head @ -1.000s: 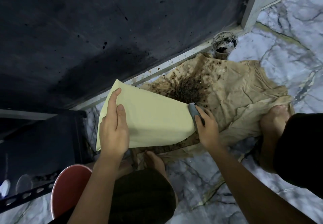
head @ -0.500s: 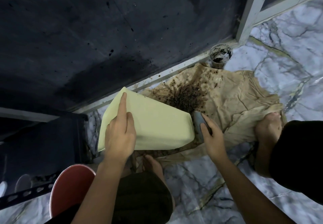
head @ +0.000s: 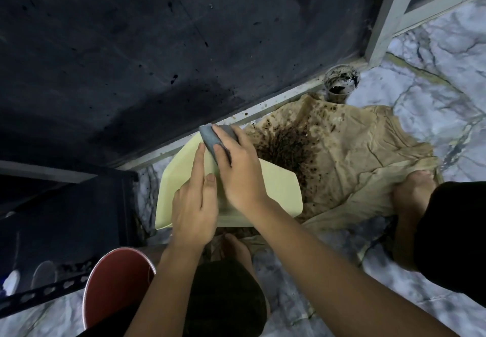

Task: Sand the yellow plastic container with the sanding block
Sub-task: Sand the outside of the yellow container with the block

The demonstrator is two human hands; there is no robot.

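The pale yellow plastic container (head: 278,192) lies on its side on a stained cloth, its flat face turned up. My left hand (head: 196,205) lies flat on its near left part, fingers straight, steadying it. My right hand (head: 236,168) crosses over the left and grips the grey sanding block (head: 210,139), which is pressed on the container's far upper corner. Both hands hide much of the container's middle.
A brown cloth (head: 355,157) spattered with dark spots covers the marble floor (head: 434,55). A dirty cup (head: 340,81) stands by the dark wall (head: 157,47). A red stool (head: 115,284) and dark metal rack (head: 65,218) are at the left. My bare feet (head: 413,192) rest on the cloth.
My right hand carried the sanding block from the container's right end up across its face to the far upper corner. My left hand stayed pressed on the container.
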